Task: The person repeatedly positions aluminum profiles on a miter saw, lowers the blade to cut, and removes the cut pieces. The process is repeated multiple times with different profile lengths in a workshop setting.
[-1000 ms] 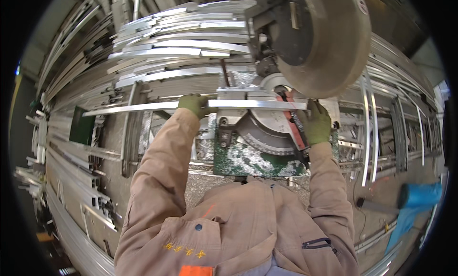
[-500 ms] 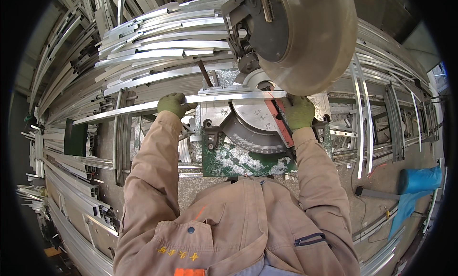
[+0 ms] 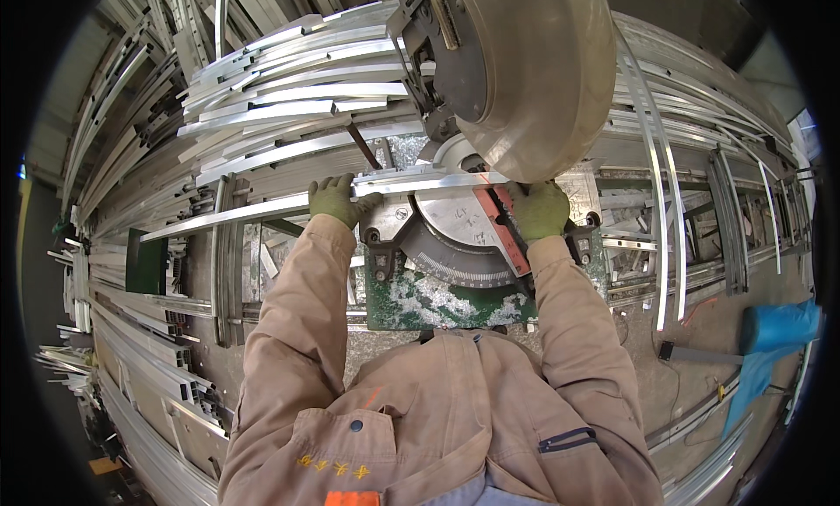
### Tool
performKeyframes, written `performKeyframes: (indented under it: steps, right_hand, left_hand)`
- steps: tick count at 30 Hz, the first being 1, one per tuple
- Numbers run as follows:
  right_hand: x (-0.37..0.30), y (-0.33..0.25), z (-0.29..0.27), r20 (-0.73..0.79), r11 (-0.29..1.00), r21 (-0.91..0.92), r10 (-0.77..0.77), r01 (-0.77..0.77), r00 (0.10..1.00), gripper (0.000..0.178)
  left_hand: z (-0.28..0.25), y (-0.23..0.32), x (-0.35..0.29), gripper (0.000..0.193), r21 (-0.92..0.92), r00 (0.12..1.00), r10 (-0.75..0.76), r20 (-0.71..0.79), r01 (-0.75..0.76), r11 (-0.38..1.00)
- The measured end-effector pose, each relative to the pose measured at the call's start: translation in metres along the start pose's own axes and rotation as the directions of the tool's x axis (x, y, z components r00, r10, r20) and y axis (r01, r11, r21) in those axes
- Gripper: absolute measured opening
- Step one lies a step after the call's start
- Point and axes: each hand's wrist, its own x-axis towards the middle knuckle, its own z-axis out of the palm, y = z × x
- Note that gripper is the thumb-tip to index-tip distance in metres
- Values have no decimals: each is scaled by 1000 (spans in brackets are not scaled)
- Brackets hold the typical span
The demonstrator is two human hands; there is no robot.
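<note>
A long silvery aluminium bar lies across the mitre saw's metal table, against its fence. My left hand, in a green glove, is closed around the bar just left of the saw table, its thumb pointing right. The gloved right hand grips near the bar's right end, beside the red slotted insert. Some of its fingers are hidden below the saw's guard. That large rounded guard is raised above and behind the bar; the blade cannot be made out.
Metal shavings cover parts of the green base. Many metal lengths are stacked behind the saw. A dark green plate stands under the bar's left end. Two long strips slant at right, near a blue wrapped bundle.
My left hand has slid right along the bar, closer to the saw table. The right hand stays by the insert. My viewpoint has shifted slightly, so the guard appears farther left.
</note>
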Motion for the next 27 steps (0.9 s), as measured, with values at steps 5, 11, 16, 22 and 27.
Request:
performKeyframes:
  steps: [5,11,16,22,27]
  right_hand:
    - [-1,1,4,-53,997,75,-12,16,999,42]
    - [2,1,0,-70,984,174,-23,35,997,56]
    - [2,14,-20,60,947,320,-51,29,997,53]
    - [-50,50,-100,261,572,771,119,-281,958,49]
    - [-130,127,-130,232,752,568,242,-333,942,50]
  left_hand:
    - [15,-10,5,115,-32,994,76,-78,-79,996]
    - [-12,21,1,119,-61,999,-5,45,8,998]
    - [-17,21,5,119,-113,999,-16,52,21,993]
    - [8,4,23,130,-114,998,-18,55,24,993]
    - [20,-5,25,119,-161,999,-13,41,19,987]
